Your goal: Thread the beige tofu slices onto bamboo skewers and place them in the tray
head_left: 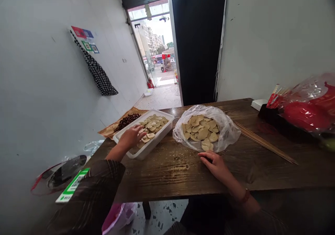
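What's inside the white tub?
Flat, pale slices lie in the tub. The left hand blocks part of the view, and anything underneath the slices is covered.

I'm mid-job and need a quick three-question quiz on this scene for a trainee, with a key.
1. Which hand is at the white tub: A, right; B, left; C, neither?
2. True or false: the thin sticks lie inside the tub.
3. Fill in: seen from the person's side, the plastic bag of pale slices is ____ the tub and the sticks.

Key:
1. B, the left hand.
2. False; they lie on the wooden table.
3. between
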A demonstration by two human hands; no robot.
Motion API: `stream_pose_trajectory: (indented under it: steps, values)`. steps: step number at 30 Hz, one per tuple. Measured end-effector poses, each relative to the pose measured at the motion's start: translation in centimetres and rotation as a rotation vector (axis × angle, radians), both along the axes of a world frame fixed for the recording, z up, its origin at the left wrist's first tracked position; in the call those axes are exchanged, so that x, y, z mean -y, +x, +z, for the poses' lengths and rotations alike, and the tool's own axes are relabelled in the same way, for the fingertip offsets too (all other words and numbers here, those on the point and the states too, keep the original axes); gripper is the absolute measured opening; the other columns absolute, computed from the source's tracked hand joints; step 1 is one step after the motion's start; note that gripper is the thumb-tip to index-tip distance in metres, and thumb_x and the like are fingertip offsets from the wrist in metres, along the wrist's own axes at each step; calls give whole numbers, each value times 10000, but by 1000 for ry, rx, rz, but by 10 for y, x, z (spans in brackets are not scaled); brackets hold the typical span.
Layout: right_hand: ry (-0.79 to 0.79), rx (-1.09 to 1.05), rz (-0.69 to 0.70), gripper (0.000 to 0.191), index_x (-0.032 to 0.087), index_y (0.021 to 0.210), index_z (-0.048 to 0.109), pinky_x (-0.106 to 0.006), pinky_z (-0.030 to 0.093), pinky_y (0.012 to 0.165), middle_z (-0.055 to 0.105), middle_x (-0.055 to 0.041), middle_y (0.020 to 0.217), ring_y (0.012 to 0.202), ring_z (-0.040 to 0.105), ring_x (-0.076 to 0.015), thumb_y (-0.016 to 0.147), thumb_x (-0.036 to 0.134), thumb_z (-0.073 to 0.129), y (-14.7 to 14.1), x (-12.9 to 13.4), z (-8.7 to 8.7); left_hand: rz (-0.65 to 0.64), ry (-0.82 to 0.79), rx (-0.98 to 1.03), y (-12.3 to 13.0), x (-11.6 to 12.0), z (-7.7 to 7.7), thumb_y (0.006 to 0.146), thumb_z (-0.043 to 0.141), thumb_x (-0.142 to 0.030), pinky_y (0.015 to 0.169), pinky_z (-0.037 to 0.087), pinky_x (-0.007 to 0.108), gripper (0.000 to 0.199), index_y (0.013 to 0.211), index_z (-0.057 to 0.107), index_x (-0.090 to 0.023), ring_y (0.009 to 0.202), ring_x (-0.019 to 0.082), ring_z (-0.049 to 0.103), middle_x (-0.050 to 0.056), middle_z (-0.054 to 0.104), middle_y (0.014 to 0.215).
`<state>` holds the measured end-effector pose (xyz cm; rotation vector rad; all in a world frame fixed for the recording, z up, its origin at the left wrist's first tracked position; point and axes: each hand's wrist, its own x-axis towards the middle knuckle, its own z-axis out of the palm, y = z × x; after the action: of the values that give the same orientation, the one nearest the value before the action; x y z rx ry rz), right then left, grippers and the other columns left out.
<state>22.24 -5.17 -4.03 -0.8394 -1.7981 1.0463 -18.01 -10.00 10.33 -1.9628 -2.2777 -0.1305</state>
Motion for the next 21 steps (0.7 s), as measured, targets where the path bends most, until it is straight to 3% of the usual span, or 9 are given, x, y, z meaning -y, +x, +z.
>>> stream_pose_trajectory:
  steps: [3,6,9,12,17,21]
  values:
    - [21,-11,12,214,269,958,797,-379,512,846,764,-61,945,905,695,-250,859,336,620,-3,0,0,-10,-93,64,-3,1,-14,896,346,-532,1126,371,383,679,1380,523,-90,1399,283,436,178,474,1498]
    - [41,-19,-2,216,254,957,798,-370,515,829,760,-69,938,882,695,-242,859,314,616,-6,0,2,-9,-119,89,-9,-1,-22,908,283,-550,1130,379,426,667,1359,564,-147,1392,284,452,137,514,1475]
    - [50,-49,-24,217,249,950,799,-371,517,832,761,-74,940,894,695,-245,859,309,611,-8,1,6,-35,-27,97,-8,-5,-16,920,280,-498,1091,421,452,601,1285,632,-175,1341,310,510,154,587,1396]
    - [41,-114,-42,217,257,937,800,-375,523,826,770,-70,944,901,697,-250,857,327,611,-1,-2,11,-75,29,104,8,-6,1,933,282,-512,1103,413,445,603,1331,599,-188,1356,300,495,136,574,1415]
    - [95,-132,-204,228,253,926,798,-389,516,828,768,-65,919,886,693,-261,837,370,624,47,-36,25,-221,64,169,62,-5,21,931,338,-563,1117,407,422,619,1349,585,-179,1350,286,502,112,558,1437]
    - [236,76,-460,268,240,986,774,-384,494,876,749,-81,1009,966,674,-262,871,342,555,106,-83,29,-279,38,277,103,-10,16,924,392,-557,1110,421,430,584,1310,618,-182,1298,281,553,101,599,1394]
